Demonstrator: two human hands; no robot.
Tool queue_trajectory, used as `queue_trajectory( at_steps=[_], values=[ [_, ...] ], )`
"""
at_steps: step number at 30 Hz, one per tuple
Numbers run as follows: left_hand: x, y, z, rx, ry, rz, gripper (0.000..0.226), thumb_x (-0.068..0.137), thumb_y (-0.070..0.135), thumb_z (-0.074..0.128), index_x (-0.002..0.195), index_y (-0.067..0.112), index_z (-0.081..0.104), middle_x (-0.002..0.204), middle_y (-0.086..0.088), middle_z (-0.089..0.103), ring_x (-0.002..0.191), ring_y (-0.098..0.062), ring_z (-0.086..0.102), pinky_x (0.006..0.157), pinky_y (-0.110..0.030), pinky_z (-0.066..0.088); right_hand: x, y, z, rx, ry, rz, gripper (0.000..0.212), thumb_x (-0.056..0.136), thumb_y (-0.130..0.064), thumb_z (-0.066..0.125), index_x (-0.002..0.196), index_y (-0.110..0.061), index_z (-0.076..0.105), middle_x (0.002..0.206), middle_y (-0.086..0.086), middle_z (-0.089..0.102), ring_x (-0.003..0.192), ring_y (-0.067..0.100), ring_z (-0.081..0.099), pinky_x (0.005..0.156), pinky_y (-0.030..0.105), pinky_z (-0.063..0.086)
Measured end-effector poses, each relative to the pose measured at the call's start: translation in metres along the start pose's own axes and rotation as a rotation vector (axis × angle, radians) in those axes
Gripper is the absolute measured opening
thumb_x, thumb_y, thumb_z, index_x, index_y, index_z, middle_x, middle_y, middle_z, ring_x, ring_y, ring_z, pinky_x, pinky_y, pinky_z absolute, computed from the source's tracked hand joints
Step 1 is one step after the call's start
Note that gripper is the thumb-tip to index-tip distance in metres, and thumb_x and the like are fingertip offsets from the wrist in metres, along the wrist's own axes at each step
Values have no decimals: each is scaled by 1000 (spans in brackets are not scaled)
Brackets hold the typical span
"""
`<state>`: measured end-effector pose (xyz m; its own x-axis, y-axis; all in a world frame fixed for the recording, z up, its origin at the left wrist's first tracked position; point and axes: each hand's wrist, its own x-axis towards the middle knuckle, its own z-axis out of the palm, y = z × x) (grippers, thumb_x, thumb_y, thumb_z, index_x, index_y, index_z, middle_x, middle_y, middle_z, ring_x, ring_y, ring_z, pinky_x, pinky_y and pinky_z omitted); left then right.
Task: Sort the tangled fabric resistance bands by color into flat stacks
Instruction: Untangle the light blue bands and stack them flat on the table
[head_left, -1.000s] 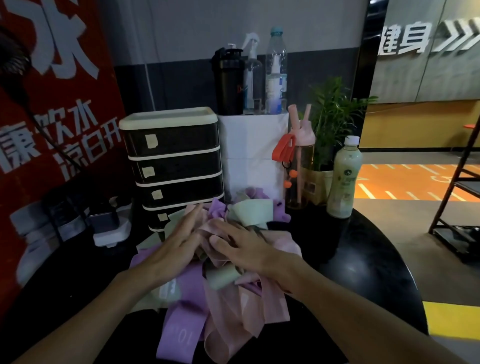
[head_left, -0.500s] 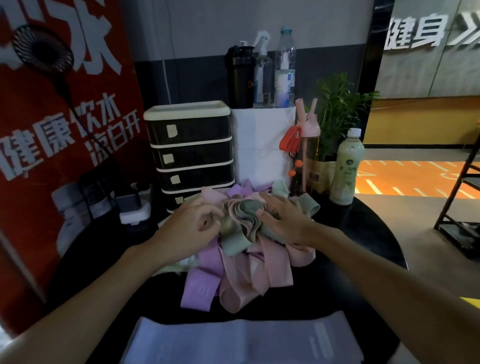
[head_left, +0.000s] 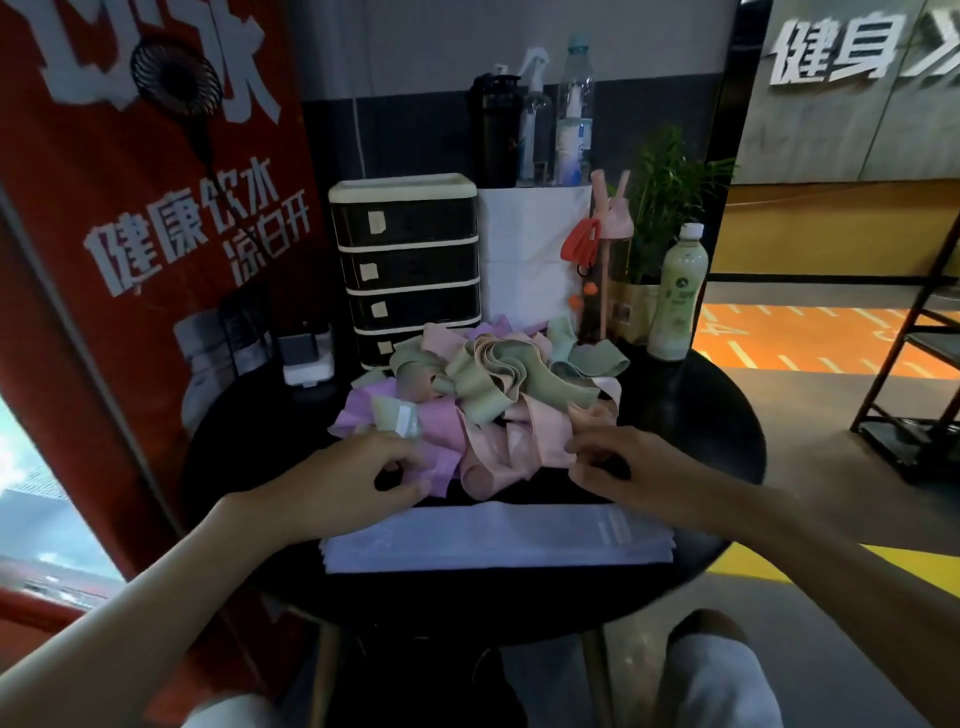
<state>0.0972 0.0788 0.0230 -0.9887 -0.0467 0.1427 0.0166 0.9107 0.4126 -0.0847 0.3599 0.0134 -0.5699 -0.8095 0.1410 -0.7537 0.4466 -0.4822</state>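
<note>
A tangled pile of fabric bands lies mid-table: green bands (head_left: 483, 379) on top, a purple band (head_left: 436, 436) at the front left, pink bands (head_left: 524, 441) at the front. A flat stack of pale lavender bands (head_left: 493, 543) lies nearer me. My left hand (head_left: 348, 486) is at the pile's near-left edge, with thumb and forefinger curled round the purple band's edge. At the near-right edge, the curled fingertips of my right hand (head_left: 618, 465) touch a pink band; whether they grip it is unclear.
The round black table (head_left: 717, 415) also carries a black drawer unit (head_left: 410, 265), a white box (head_left: 530, 244) with bottles on top, a pink-lidded bottle (head_left: 608, 260), a potted plant (head_left: 665, 208), a green drink bottle (head_left: 678, 296) and a small white device (head_left: 306, 358). A red banner (head_left: 130, 260) stands left, a black rack (head_left: 924, 374) right.
Both hands have drawn back from the top of the pile to its near edge. The view has pulled back, so the flat lavender stack now shows in front.
</note>
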Motion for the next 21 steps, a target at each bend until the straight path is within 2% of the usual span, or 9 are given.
queue_trajectory(
  at_steps=[4, 7, 8, 10, 13, 15, 18, 21],
  values=[
    [-13, -4, 10, 24, -58, -56, 31, 89, 50, 65, 112, 29, 66, 107, 19, 63, 100, 1, 57, 89, -28, 49, -17, 0, 0, 3, -133, 34, 35, 91, -40, 63, 121, -22, 63, 105, -9, 66, 95, 3, 62, 85, 21, 51],
    [-16, -7, 15, 38, -76, -87, 27, 89, 52, 64, 106, 30, 66, 103, 14, 61, 95, 0, 56, 87, -30, 50, -22, -2, -3, -91, -260, 30, 42, 91, -38, 65, 128, -20, 58, 117, -11, 56, 106, 5, 56, 83, 9, 43],
    [-17, -7, 16, 45, -68, -101, 25, 89, 52, 64, 101, 30, 66, 100, 12, 61, 92, -2, 57, 85, -30, 50, -23, -3, -4, -110, -284, 31, 44, 91, -39, 64, 129, -20, 56, 118, -11, 54, 109, 6, 54, 86, 11, 43],
    [-18, -6, 16, 50, -68, -131, 24, 89, 54, 63, 94, 31, 67, 94, 12, 62, 87, -2, 59, 82, -29, 51, -23, -4, -6, -114, -312, 42, 46, 91, -41, 63, 131, -19, 55, 123, -8, 55, 112, 8, 54, 94, 23, 47],
    [-23, -6, 14, 12, -91, -161, 40, 80, 72, 57, 91, 35, 67, 91, 15, 66, 85, -2, 62, 80, -34, 55, -21, -7, -9, -125, -363, 36, 49, 92, -44, 61, 131, -15, 56, 125, -4, 57, 112, 13, 56, 98, 34, 47],
    [-26, -7, 13, 6, -102, -166, 44, 78, 75, 55, 89, 34, 66, 92, 13, 66, 85, -4, 63, 80, -36, 55, -18, -7, -10, -131, -382, 41, 45, 91, -43, 63, 124, -11, 61, 119, 2, 62, 106, 20, 59, 93, 37, 49],
    [-26, -2, 14, 5, -94, -165, 35, 87, 60, 63, 93, 26, 68, 96, 7, 63, 86, -7, 62, 80, -33, 54, -15, -4, -7, -136, -371, 63, 41, 89, -45, 65, 106, -7, 65, 104, 13, 64, 87, 26, 59, 71, 33, 45],
    [-25, -2, 14, 40, -88, -146, 32, 88, 53, 65, 91, 21, 66, 99, 2, 55, 86, -9, 56, 75, -23, 47, -17, -4, -6, -149, -353, 65, 38, 88, -46, 66, 107, -13, 61, 101, 4, 61, 84, 17, 57, 67, 25, 43]
  ],
)
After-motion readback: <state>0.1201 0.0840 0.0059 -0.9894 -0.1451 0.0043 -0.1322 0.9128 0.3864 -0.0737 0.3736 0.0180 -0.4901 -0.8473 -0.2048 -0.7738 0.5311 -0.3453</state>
